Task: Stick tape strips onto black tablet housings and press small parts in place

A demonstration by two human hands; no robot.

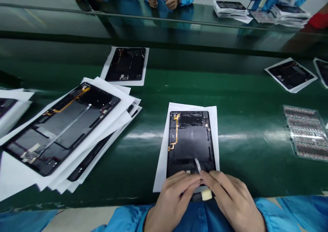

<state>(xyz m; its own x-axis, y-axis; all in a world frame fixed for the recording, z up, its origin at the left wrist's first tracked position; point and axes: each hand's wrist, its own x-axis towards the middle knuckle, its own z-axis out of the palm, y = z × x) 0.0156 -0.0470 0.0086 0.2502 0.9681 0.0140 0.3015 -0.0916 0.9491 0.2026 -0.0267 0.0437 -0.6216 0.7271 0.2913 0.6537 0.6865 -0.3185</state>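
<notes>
In front of me lies an open tablet housing (191, 141), black inside with an orange flex cable (176, 132) along its left side. It rests on white paper sheets (161, 156). A white flat ribbon cable (197, 166) curves up from its lower part and runs under my fingertips. My left hand (176, 196) is closed, thumb and fingers together at the housing's lower edge; what they pinch is hidden. Closed beside it, my right hand (232, 196) has its fingertips on the ribbon cable. A pale yellow piece (206, 194) shows below, between the hands.
On the left, a stack of similar tablet housings (69, 122) is interleaved with paper. Single housings lie at the back left (126, 64) and back right (290, 74). A clear tray of small parts (307, 132) lies to the right. Co-workers in blue sleeves sit across the green bench.
</notes>
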